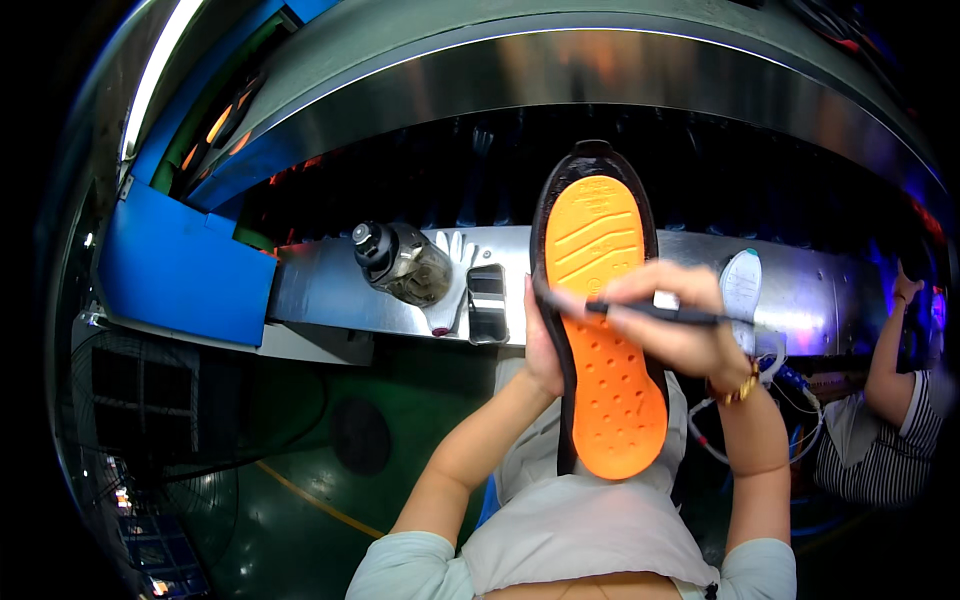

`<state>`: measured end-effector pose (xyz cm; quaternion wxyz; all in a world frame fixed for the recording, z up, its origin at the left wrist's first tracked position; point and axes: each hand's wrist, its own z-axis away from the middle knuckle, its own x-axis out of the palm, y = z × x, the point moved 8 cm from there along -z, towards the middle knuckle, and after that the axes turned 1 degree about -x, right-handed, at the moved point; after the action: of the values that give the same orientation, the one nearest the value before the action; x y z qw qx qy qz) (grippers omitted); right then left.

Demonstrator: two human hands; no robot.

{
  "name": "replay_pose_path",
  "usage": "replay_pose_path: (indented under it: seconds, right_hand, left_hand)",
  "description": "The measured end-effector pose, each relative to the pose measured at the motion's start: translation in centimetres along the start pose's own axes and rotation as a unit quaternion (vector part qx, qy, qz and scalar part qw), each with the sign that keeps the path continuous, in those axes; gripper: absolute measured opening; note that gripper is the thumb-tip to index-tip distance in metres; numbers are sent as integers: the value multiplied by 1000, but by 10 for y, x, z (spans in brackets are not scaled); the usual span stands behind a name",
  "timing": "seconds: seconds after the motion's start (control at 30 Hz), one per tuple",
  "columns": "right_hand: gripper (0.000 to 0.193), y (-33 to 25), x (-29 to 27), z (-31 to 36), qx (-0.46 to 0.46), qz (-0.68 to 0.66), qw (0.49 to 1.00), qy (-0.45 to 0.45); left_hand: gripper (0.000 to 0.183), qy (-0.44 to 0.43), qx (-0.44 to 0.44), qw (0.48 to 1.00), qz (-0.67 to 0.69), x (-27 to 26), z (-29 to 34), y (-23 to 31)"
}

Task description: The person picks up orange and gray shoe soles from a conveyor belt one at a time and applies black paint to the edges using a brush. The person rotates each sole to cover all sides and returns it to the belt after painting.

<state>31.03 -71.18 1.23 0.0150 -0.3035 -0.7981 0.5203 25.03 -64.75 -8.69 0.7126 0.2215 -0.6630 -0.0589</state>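
Note:
A shoe sole with a black rim (562, 378) and an orange inner face (600, 375), dotted with small holes at the near end, stands lengthwise in front of me. My left hand (541, 345) grips it by the left edge, its fingers partly hidden behind. In my right hand (680, 320) is a slim black-handled brush (635, 311), held like a pen. The brush's pale, blurred tip lies over the left rim at about mid-length; whether it touches cannot be made out.
A metal bench (330, 290) runs behind the sole. On it are a dark-lidded bottle (408, 265), a white glove (456, 275), a dark shiny rectangular object (488, 305) and a white shoe sole (741, 285). A blue panel (185, 265) stands left. Another person (880, 440) in stripes is at right.

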Motion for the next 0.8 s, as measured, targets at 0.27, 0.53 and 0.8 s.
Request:
replay_pose_path:
  seconds: [0.27, 0.53, 0.8]
  right_hand:
    - [15, 11, 1, 15, 45, -103, 993, -22]
    - [17, -4, -1, 29, 3, 0, 1000, -30]
    - [17, 11, -10, 47, 80, -36, 996, -11]
  left_hand:
    - [87, -16, 34, 999, -4, -6, -3, 21]
    - [94, -36, 163, 985, -48, 3, -13, 58]
    - [97, -72, 194, 975, -79, 14, -13, 77]
